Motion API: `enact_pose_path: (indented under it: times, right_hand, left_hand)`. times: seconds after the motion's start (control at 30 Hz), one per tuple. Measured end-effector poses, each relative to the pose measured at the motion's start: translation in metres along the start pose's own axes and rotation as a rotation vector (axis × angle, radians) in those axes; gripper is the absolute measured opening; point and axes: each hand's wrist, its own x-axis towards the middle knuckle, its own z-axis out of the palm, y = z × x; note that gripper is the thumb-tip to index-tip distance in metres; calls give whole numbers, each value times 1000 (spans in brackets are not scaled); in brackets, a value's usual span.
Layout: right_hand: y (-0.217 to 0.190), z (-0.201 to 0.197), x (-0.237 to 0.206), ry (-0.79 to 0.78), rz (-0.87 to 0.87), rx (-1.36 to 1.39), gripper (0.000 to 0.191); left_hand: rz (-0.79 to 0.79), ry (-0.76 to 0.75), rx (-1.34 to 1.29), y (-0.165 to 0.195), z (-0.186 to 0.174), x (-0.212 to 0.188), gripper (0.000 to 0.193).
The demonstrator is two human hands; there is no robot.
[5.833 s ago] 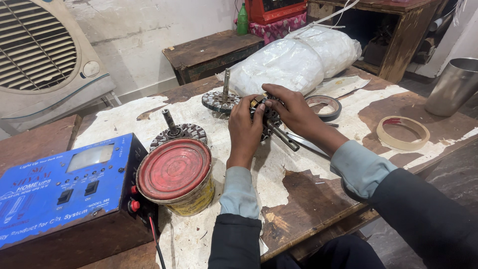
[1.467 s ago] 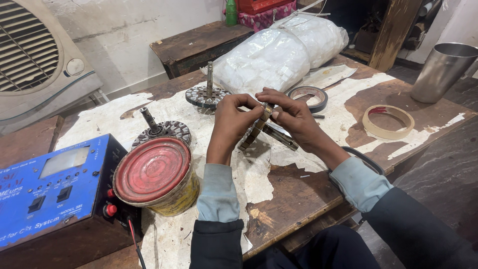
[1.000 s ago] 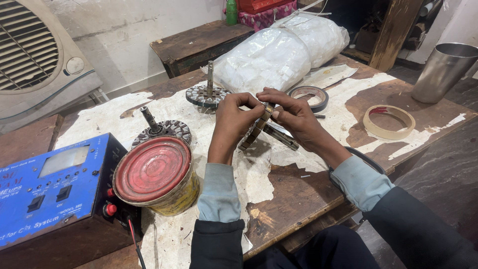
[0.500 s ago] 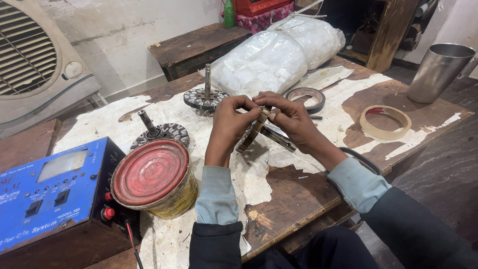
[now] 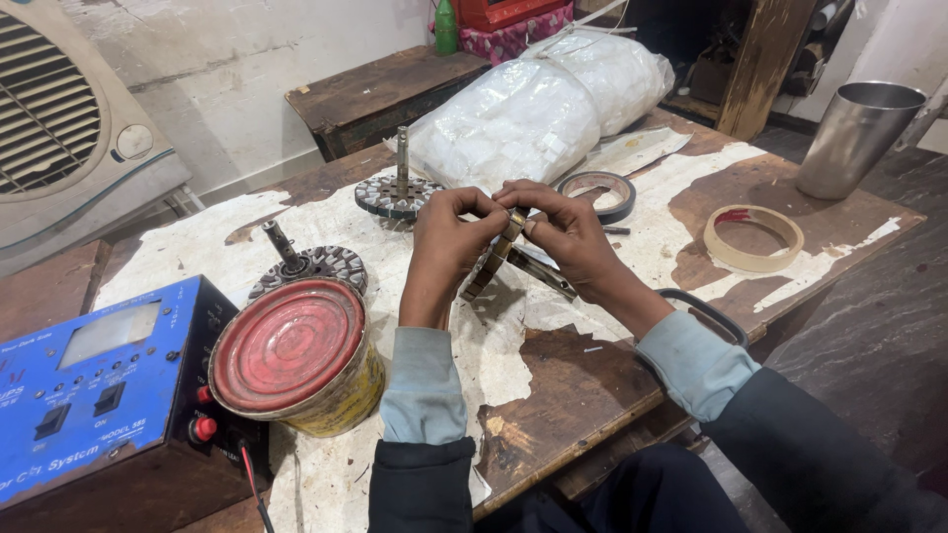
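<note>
Little had shifted since earlier: left hand and right hand both pinched the tilted stator core above the tabletop; two stators lay far left, seemingly unfinished

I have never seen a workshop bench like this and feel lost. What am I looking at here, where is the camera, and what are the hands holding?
The camera sits on the person's head and looks down at their own two bare hands; no machine is involved. The left hand and right hand pinch a round slotted metal motor core, tilted on edge above the worn wooden table. Two similar cores with shafts lie nearby, one near, one farther. Also there: a red-lidded tin, a blue meter box, a dark tape roll, a tan tape roll, a steel cup and a white plastic-wrapped bundle.
</note>
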Motion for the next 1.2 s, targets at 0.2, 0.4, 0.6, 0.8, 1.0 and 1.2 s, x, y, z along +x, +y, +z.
enact_pose_path:
  times: [0.2, 0.4, 0.6, 0.8, 1.0, 1.2]
  right_hand:
    - [2, -1, 4, 25, 29, 18, 38]
    - [-3, -10, 7, 5, 184, 161, 51]
    - [-13, -20, 10, -182, -24, -159, 49]
    - [-20, -12, 7, -147, -163, -505, 55]
    - [-23, 0, 4, -44, -138, -560, 47]
    - [-21, 2, 2, 20, -157, -595, 42]
  left_hand:
    - [94, 78, 67, -7, 7, 7, 23]
    - [200, 72, 190, -4, 22, -1, 42]
    - [315, 84, 446, 2, 23, -6, 49]
    - [356, 112, 423, -3, 21, -11, 43]
    - [329, 99, 231, -13, 22, -8, 31]
    - [324, 117, 184, -24, 25, -4, 31]
